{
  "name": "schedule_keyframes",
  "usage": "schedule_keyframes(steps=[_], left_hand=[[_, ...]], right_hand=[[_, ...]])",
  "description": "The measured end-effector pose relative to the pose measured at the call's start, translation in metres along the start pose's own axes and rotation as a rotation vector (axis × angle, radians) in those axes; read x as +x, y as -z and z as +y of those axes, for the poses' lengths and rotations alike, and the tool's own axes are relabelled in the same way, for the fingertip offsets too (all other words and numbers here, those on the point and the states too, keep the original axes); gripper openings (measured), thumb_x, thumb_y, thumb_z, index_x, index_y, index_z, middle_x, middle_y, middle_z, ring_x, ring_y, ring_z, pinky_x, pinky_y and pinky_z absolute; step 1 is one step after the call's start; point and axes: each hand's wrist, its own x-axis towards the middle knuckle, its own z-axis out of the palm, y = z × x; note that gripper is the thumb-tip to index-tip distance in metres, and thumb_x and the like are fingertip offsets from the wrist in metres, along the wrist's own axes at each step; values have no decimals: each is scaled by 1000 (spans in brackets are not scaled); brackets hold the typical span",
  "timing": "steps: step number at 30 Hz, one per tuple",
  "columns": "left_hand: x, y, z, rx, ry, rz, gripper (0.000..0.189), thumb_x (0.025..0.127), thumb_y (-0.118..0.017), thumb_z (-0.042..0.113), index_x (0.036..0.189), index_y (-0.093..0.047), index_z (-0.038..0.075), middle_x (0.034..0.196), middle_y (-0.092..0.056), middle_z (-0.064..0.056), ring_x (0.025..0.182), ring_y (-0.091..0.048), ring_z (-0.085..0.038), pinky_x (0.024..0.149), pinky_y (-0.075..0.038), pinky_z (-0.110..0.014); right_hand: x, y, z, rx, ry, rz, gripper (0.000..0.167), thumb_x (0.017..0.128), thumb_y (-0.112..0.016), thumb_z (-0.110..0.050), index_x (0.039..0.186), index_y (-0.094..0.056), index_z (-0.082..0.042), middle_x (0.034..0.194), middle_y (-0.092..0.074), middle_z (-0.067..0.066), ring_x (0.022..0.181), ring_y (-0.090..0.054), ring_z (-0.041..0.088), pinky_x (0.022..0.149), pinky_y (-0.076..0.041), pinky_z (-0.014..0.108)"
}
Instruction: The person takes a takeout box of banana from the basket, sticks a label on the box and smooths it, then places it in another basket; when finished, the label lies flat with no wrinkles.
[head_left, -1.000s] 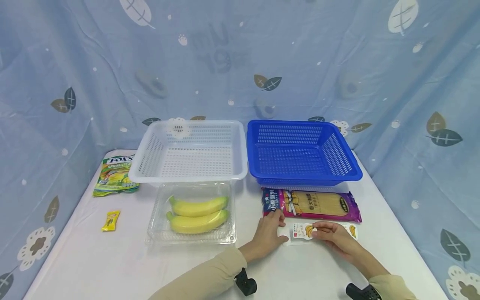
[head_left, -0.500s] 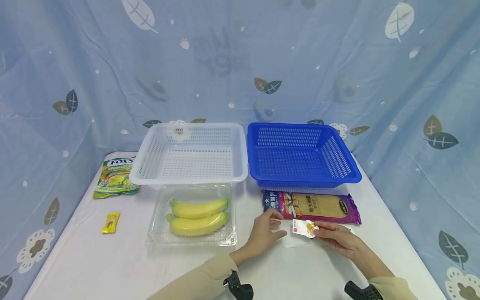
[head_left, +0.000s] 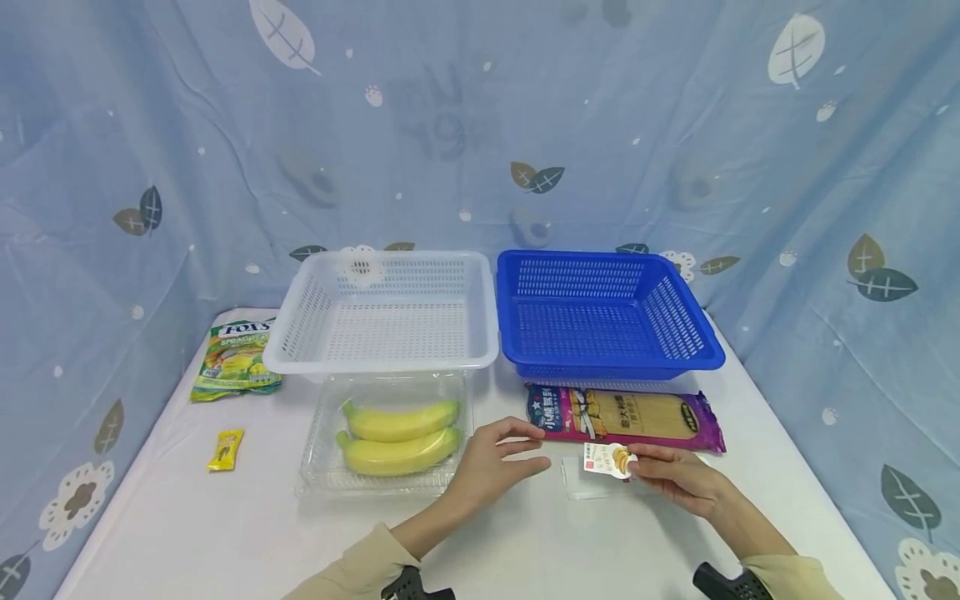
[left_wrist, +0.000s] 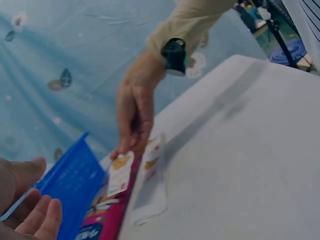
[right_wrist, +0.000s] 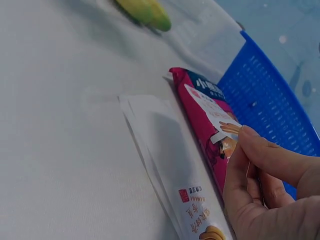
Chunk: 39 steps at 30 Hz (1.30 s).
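My right hand (head_left: 682,482) pinches a small white banana label (head_left: 606,460) between thumb and fingers. It holds the label over a white label strip (right_wrist: 155,132) on the table, which still bears a printed banana label. My left hand (head_left: 491,460) is in the air with fingers spread and nothing in them, beside a clear plastic box (head_left: 311,442). Two yellow bananas (head_left: 397,454) lie in this box. Just behind the strip is a purple packet of noodles (head_left: 637,417).
A white basket (head_left: 382,365) and a blue basket (head_left: 600,365) stand side by side at the back. To the left are a green Fox's candy bag (head_left: 238,362) and a small yellow wrapped candy (head_left: 226,451). Patterned blue cloth (head_left: 450,100) hangs around the table.
My left hand has left the strip's end and moved left toward the clear box. The label in my right hand has come away from the strip, and the right hand has barely moved.
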Motion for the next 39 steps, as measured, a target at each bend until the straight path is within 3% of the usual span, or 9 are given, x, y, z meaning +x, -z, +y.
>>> schedule_keyframes(steps=[8, 13, 17, 21, 24, 26, 30, 33, 39], left_hand=[[-20, 46, 13, -8, 18, 8, 30, 83, -74, 8, 109, -65, -3, 116, -65, -16, 108, -64, -27, 86, -53, -27], [-36, 80, 14, -25, 16, 17, 33, 85, -73, 10, 113, -63, -4, 118, -65, -18, 112, -60, -34, 89, -52, -28], [-53, 112, 13, 13, -10, 79, 34, 85, -73, 11, 115, -63, -1, 121, -64, -15, 115, -59, -32, 90, -51, -28], [-72, 153, 7, 141, -141, 192, 30, 85, -71, 4, 113, -64, -4, 118, -65, -14, 110, -62, -14, 89, -52, -28], [-84, 185, -3, 345, -267, 276, 27, 82, -72, -1, 109, -67, -1, 122, -64, -12, 119, -54, -4, 96, -45, -20], [-91, 204, -10, 493, -308, 298, 33, 78, -76, 0, 110, -69, 4, 131, -59, -9, 129, -42, -2, 104, -35, -14], [-98, 227, -25, 662, -285, 196, 56, 69, -85, 12, 122, -66, 11, 152, -36, -6, 141, -18, -1, 106, -39, -43], [-98, 234, -34, 683, -245, 109, 67, 67, -86, 21, 129, -62, 10, 158, -24, -6, 140, -18, -3, 84, -47, -62], [-97, 238, -43, 692, -235, 126, 68, 67, -86, 26, 129, -62, 11, 156, -27, -5, 131, -29, 1, 76, -56, -47]], right_hand=[[2, -5, -4, 13, -13, -12, 29, 95, -53, 6, 95, -74, -14, 99, -68, 4, 90, -67, 13, 87, -53, 27], [4, -8, -7, 12, -19, -20, 27, 94, -55, 4, 95, -75, -15, 99, -70, 3, 91, -67, 13, 87, -53, 27], [6, -12, -9, -5, -12, -30, 29, 94, -54, 6, 96, -75, -14, 100, -69, 3, 91, -66, 13, 86, -54, 26], [6, -15, -11, -7, -6, -37, 32, 94, -52, 9, 96, -75, -13, 102, -67, 3, 92, -66, 14, 87, -53, 27], [6, -18, -12, -8, -11, -27, 31, 93, -53, 8, 96, -75, -14, 103, -65, 3, 92, -67, 14, 88, -53, 28], [6, -20, -13, -6, -15, -31, 30, 93, -53, 8, 96, -74, -14, 103, -64, 3, 93, -66, 14, 88, -52, 27], [8, -23, -16, -10, -18, -60, 31, 94, -53, 7, 98, -74, -15, 103, -64, 4, 94, -66, 13, 87, -52, 24], [11, -28, -18, -15, -9, -80, 30, 94, -54, 6, 99, -74, -15, 104, -64, 4, 94, -65, 12, 87, -52, 23], [19, -43, -22, -30, -1, -111, 29, 93, -54, 7, 99, -73, -14, 106, -60, 5, 95, -64, 12, 92, -50, 26]])
